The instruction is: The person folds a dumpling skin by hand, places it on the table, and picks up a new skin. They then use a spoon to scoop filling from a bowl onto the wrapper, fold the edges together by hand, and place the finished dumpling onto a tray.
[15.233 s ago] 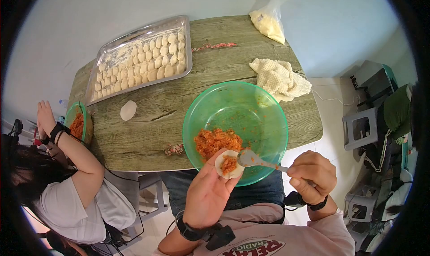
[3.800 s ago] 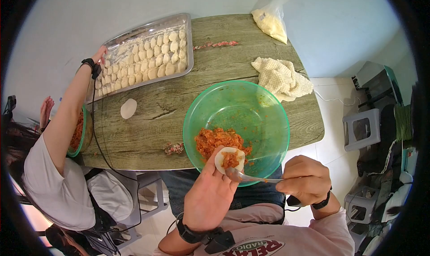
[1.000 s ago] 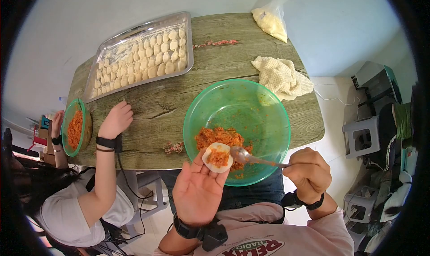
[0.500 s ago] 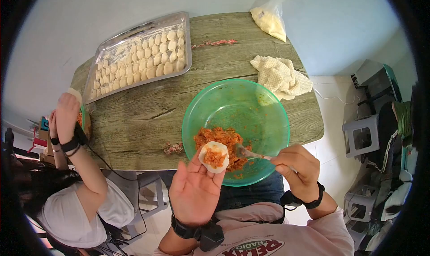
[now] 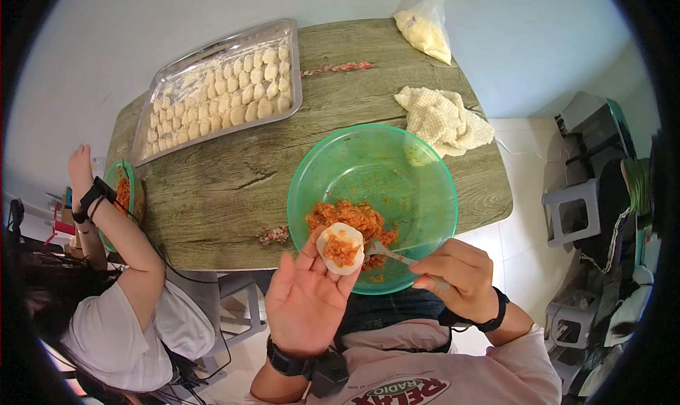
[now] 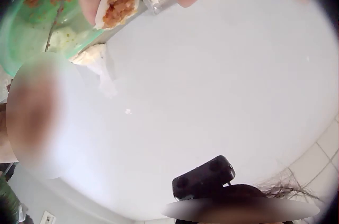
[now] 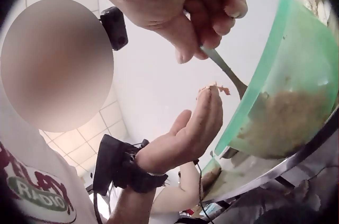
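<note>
My left hand [image 5: 304, 309] is palm up with fingers extended, carrying a round dumpling wrapper [image 5: 341, 229] on them over the near rim of a large green bowl [image 5: 382, 157]. Orange-red filling [image 5: 341, 251] is spread on the wrapper's middle. My right hand [image 5: 464, 276] grips the handle of a metal spoon [image 5: 397, 255], whose head dips inside the bowl beside the wrapper. A mound of the same filling [image 5: 354, 217] lies in the bowl's near left part. The right wrist view shows the spoon [image 7: 225, 68] slanting down past the bowl's rim.
A metal tray [image 5: 295, 86] with rows of dumplings lies at the back left. Farther right are a crumpled cloth [image 5: 446, 122] and a plastic bag [image 5: 425, 37] of pale yellow contents. Another person's arm [image 5: 131, 242] reaches beside a smaller green bowl [image 5: 140, 207].
My right hand has drawn left and nearer my body, lowering the spoon into the bowl; my left hand shifted slightly left. The loose wrapper has gone from the table, picked up by the other person.
</note>
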`<action>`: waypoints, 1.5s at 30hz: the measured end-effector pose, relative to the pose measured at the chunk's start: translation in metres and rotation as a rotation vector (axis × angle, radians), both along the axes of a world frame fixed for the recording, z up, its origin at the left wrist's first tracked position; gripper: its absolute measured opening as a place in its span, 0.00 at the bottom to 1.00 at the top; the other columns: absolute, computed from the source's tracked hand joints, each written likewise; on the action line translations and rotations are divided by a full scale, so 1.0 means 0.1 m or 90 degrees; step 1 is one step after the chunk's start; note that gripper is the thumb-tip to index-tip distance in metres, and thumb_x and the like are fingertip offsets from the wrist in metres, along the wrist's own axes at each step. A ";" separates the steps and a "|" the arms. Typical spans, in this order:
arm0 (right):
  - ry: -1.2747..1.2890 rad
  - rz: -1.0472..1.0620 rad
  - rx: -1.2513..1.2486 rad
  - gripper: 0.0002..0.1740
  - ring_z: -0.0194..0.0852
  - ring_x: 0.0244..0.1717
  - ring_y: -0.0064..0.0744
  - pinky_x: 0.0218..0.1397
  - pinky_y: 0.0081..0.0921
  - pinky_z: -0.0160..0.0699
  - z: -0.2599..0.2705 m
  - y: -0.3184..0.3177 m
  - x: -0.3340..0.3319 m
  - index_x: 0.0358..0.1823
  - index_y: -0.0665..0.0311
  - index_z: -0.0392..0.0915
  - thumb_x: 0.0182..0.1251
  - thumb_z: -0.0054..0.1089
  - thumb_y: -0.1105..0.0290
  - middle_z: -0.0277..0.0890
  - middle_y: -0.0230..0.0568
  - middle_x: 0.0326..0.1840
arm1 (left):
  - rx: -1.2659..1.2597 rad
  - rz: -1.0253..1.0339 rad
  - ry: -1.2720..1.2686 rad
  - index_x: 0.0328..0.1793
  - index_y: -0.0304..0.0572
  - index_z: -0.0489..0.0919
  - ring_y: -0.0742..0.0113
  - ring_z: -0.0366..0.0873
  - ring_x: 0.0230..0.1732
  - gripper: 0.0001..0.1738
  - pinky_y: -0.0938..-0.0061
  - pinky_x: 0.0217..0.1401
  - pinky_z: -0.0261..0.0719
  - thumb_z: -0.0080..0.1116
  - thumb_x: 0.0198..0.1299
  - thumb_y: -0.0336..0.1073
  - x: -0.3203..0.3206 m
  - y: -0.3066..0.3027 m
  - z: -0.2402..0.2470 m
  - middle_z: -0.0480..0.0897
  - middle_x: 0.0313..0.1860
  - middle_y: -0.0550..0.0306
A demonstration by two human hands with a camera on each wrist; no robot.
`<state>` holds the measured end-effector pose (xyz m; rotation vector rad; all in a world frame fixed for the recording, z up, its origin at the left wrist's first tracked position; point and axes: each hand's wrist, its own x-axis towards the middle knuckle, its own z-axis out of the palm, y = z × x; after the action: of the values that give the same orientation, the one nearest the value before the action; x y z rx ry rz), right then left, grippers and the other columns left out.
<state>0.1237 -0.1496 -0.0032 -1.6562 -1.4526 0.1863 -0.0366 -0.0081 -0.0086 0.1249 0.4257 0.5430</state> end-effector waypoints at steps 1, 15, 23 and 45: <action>0.005 -0.009 0.005 0.14 0.69 0.21 0.35 0.22 0.27 0.67 0.00 -0.01 0.00 0.36 0.63 0.79 0.47 0.70 0.71 0.70 0.36 0.22 | 0.005 -0.005 0.001 0.66 0.33 0.62 0.54 0.63 0.68 0.32 0.56 0.71 0.59 0.43 0.66 0.53 0.00 0.01 0.01 0.68 0.65 0.46; 0.059 -0.081 0.061 0.16 0.69 0.20 0.30 0.22 0.24 0.66 -0.03 -0.05 -0.06 0.44 0.63 0.81 0.51 0.66 0.73 0.71 0.37 0.22 | 0.128 -0.024 0.043 0.69 0.31 0.57 0.56 0.59 0.70 0.29 0.61 0.74 0.54 0.40 0.68 0.43 0.05 -0.05 0.02 0.62 0.69 0.47; 0.064 -0.106 0.095 0.17 0.71 0.22 0.33 0.24 0.24 0.67 0.00 -0.07 -0.08 0.45 0.64 0.80 0.50 0.66 0.73 0.73 0.37 0.24 | 0.124 -0.010 0.046 0.70 0.32 0.55 0.56 0.58 0.71 0.30 0.61 0.75 0.52 0.41 0.67 0.40 0.05 -0.05 0.01 0.61 0.69 0.48; -0.118 0.142 0.010 0.18 0.68 0.35 0.33 0.34 0.26 0.71 -0.15 0.11 -0.24 0.37 0.64 0.79 0.38 0.62 0.72 0.67 0.33 0.30 | 0.032 -0.038 -0.037 0.66 0.30 0.60 0.53 0.58 0.70 0.27 0.58 0.74 0.53 0.39 0.68 0.43 -0.02 -0.03 -0.01 0.64 0.67 0.45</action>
<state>0.0999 -0.1384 -0.0184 -1.5284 -1.7748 0.1480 -0.0381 -0.0108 -0.0097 0.1685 0.3502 0.4970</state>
